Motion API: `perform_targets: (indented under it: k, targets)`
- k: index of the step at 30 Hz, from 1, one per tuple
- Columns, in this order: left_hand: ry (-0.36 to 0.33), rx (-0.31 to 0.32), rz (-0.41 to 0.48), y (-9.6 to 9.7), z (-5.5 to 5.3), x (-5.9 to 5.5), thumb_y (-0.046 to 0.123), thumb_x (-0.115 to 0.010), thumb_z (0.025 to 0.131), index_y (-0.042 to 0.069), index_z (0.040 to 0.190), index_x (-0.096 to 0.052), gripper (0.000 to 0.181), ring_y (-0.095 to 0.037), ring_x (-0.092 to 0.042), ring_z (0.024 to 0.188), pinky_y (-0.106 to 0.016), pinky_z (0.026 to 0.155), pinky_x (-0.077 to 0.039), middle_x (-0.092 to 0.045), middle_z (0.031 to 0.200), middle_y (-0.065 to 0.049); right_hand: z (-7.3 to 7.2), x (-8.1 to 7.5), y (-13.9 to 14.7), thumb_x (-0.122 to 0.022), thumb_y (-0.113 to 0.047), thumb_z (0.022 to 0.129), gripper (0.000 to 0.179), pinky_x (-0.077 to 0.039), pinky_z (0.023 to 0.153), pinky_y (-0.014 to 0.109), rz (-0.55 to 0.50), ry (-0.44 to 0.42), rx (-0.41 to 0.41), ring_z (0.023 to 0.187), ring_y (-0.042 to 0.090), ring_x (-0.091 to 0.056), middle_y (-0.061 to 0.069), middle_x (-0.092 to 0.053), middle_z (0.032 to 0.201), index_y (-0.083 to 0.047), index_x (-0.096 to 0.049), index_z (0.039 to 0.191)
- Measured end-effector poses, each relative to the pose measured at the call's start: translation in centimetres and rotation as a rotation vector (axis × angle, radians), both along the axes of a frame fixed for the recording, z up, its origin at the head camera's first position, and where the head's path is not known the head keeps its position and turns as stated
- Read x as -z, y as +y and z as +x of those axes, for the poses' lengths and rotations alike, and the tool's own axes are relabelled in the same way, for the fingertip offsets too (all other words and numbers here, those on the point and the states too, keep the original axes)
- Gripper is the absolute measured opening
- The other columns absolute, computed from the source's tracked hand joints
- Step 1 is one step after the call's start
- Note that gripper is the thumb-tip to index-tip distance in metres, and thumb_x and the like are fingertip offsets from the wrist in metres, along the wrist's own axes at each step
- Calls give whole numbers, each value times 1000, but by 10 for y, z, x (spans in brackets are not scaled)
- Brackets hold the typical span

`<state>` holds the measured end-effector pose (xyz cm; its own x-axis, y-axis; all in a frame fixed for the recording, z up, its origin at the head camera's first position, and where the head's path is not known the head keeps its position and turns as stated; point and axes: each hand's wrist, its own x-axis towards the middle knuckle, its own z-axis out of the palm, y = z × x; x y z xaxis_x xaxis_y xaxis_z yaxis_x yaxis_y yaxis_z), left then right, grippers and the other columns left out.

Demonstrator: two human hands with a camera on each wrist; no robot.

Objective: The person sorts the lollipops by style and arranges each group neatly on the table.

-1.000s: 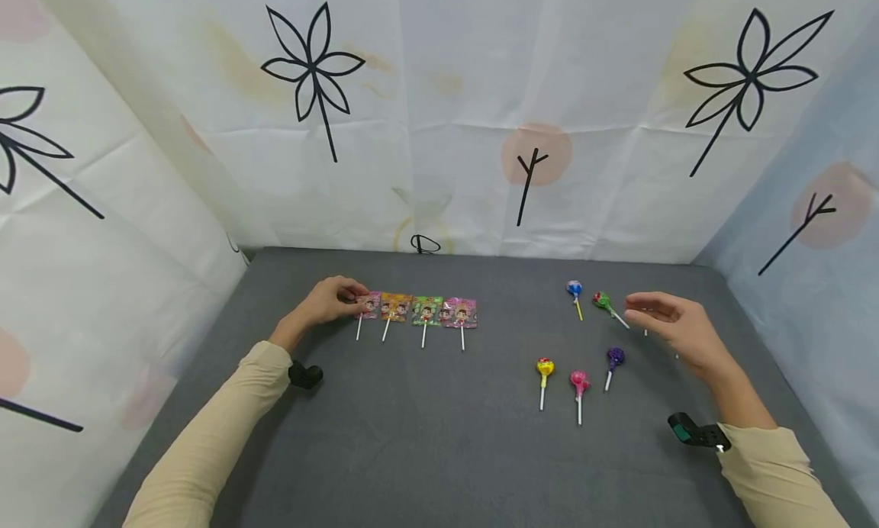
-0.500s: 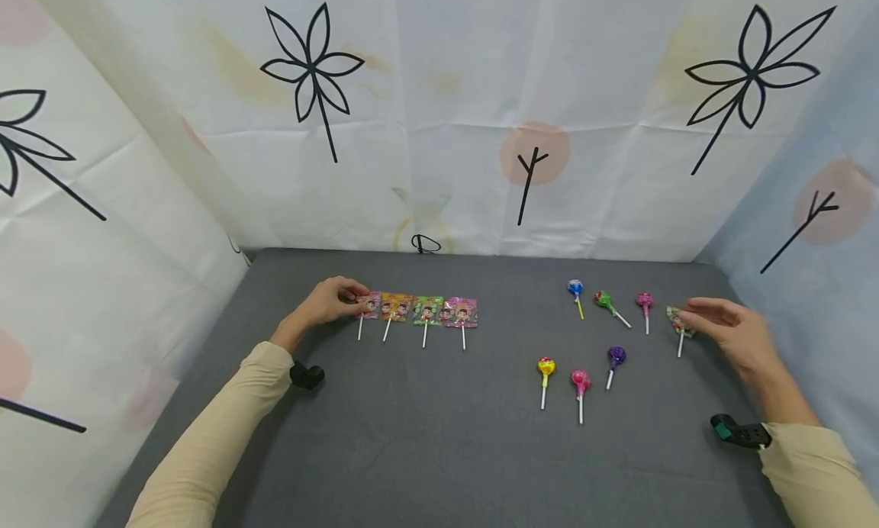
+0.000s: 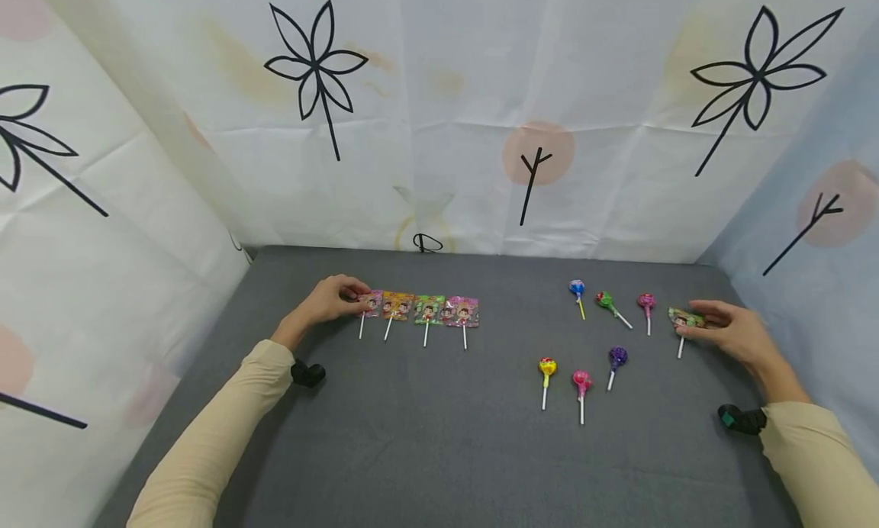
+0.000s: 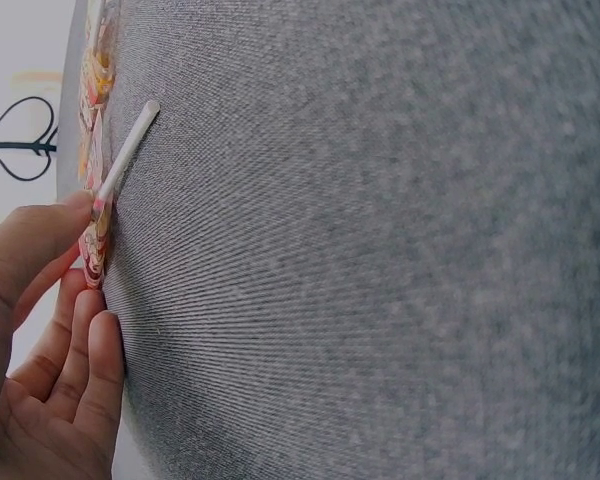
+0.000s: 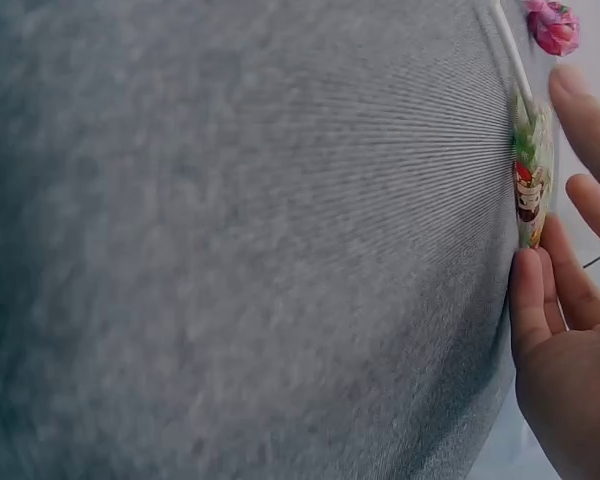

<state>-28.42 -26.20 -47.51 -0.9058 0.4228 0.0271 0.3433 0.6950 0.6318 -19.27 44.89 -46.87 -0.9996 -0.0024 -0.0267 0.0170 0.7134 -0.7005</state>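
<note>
We counted eleven lollipops on one grey table (image 3: 439, 459). Five were flat: a pink packet (image 3: 373, 302), an orange packet (image 3: 397, 305), a green packet (image 3: 429, 307) and a second pink packet (image 3: 462, 310) left of centre, plus a green-yellow packet (image 3: 684, 319) at the right. Six were round: right of centre, a blue lollipop (image 3: 577, 288), a green lollipop (image 3: 604, 299) and a pink lollipop (image 3: 646, 301); lower down, a yellow lollipop (image 3: 547, 367), a second pink lollipop (image 3: 582, 380) and a purple lollipop (image 3: 618, 356). We tallied two hands, one left hand (image 3: 331, 300) and one right hand (image 3: 743, 335), two wrist devices (image 3: 307, 374) and three leafy drawings (image 3: 316, 65) up top.
</note>
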Motion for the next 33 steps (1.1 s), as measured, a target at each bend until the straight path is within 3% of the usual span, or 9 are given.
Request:
perform_targets:
  k: [4, 9, 15, 20, 26, 33]
  targets:
    - [0, 0, 5, 0, 0, 0, 18, -81, 90, 1, 115, -74, 31, -29, -64, 96, -51, 84, -48, -66, 105, -11, -4, 2, -1, -81, -26, 91, 67, -42, 68, 17, 19, -7, -10, 94, -2, -45, 36, -53, 128, 15, -53, 136]
    - [1, -1, 6, 2, 0, -1, 18, -82, 89, 1, 115, -74, 31, -28, -64, 94, -50, 83, -48, -67, 104, -11, -5, 5, 1, -83, -23, 89, 61, -44, 65, 20, 26, 14, -9, 84, -2, -49, 25, -61, 114, 15, -58, 129]
    - [3, -2, 5, 2, 0, -1, 17, -82, 89, 1, 115, -74, 32, -28, -64, 94, -49, 83, -47, -66, 104, -11, -2, 8, 2, -84, -23, 88, 57, -45, 64, 22, -11, 45, 8, 82, -5, -51, -3, -63, 104, 12, -61, 127]
    - [-5, -1, 9, 0, 0, -1, 17, -82, 89, 1, 116, -73, 32, -30, -65, 97, -49, 84, -47, -65, 104, -11, 2, 10, 2, -84, -23, 88, 49, -45, 65, 17, -114, 68, 77, 82, -3, -54, -26, -59, 96, 6, -65, 123]
    - [-10, 1, 18, -1, 0, -2, 17, -82, 89, 1, 117, -73, 33, -31, -65, 99, -50, 86, -48, -66, 105, -11, 6, 11, 2, -86, -19, 86, 36, -46, 65, 14, -247, 64, 155, 82, -3, -56, -26, -63, 92, -8, -71, 117]
    - [-4, 3, 8, -1, -1, 0, 17, -81, 90, 1, 116, -73, 31, -30, -65, 98, -50, 85, -48, -66, 104, -11, 8, 14, 3, -84, -9, 86, 29, -48, 65, 13, -416, 47, 189, 80, -6, -60, -23, -69, 88, -24, -74, 109]
